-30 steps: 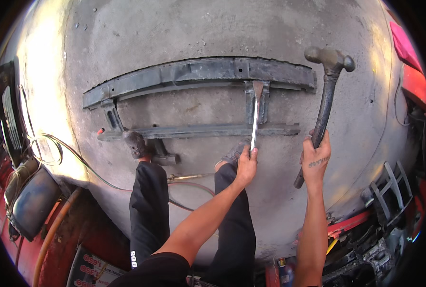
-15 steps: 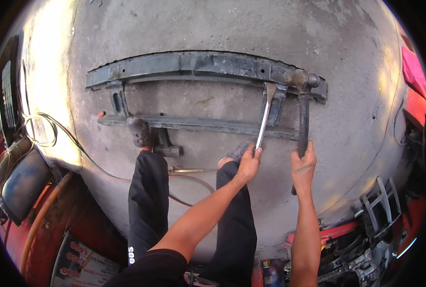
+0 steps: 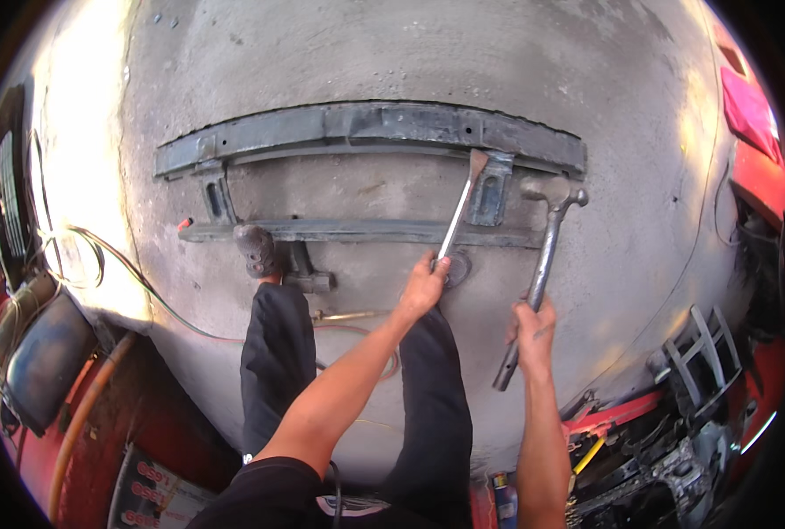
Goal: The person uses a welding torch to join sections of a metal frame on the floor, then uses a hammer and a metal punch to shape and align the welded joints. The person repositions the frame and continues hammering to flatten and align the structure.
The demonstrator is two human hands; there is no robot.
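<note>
"What has the left hand (image 3: pixel 425 280) got?"

"It's clamped on the lower end of a long, bright steel chisel (image 3: pixel 456 219) with a flared, rusty blade. The blade points away from the person, at the upper left corner of a short, dark grey metal bracket (image 3: pixel 491 196). I can't tell whether it touches."

"And the right hand (image 3: pixel 533 326)?"

"Fingers wrapped tight round the lower part of the handle of a worn steel ball-peen hammer (image 3: pixel 544 254). The butt sticks out below the fist. The head is just to the right of that bracket, well apart from the chisel."

"Where does the bracket sit?"

"Between a long, curved, dark grey metal beam (image 3: pixel 348 132) on the far side and a narrower, straight grey metal bar (image 3: pixel 366 232) nearer the person. A second grey metal bracket (image 3: pixel 218 196) spans them toward the left. It all lies on the grey concrete floor (image 3: pixel 348 53)."

"Is that a foot there?"

"Yes, a dark, scuffed shoe (image 3: pixel 256 251) over the left part of the bar. Nearer the person, a brass-coloured metal tube (image 3: pixel 348 315) lies between the legs."
</note>
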